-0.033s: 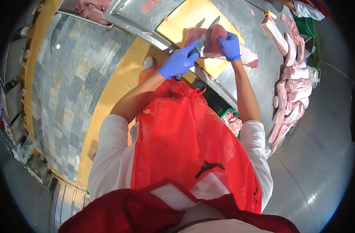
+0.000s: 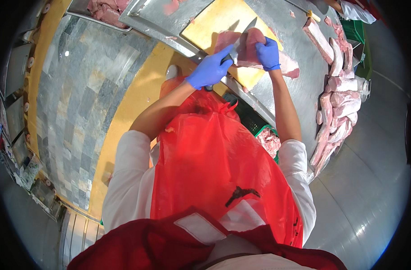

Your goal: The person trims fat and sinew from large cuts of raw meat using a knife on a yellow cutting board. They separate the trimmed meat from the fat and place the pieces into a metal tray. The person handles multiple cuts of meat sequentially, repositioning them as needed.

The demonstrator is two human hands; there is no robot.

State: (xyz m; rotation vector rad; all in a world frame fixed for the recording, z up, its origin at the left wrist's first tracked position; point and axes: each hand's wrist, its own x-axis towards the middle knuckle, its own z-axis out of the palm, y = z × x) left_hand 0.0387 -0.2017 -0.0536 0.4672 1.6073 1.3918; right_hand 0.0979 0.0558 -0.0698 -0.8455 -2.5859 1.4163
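Note:
My left hand [image 2: 209, 71], in a blue glove, is wrapped round the dark handle of a knife [image 2: 241, 41]. The blade points away from me and lies against a slab of raw meat [image 2: 225, 41]. Gloved in blue too, my right hand [image 2: 268, 55] grips a raised, folded part of that slab just right of the blade. The slab rests on a yellow cutting board [image 2: 205, 24] and reaches past its right edge onto the metal table [image 2: 295, 99]. My right fingertips are partly hidden behind the meat.
Long pale meat strips [image 2: 342, 105] are heaped along the table's right side. A metal tray [image 2: 124, 29] with meat stands at the upper left. Below the table edge is a green crate [image 2: 246, 114] with meat scraps. Another person's sleeve [image 2: 356, 12] shows at the upper right.
My left hand and the knife have shifted very slightly to the right. My right hand has moved a touch the same way, still holding the meat.

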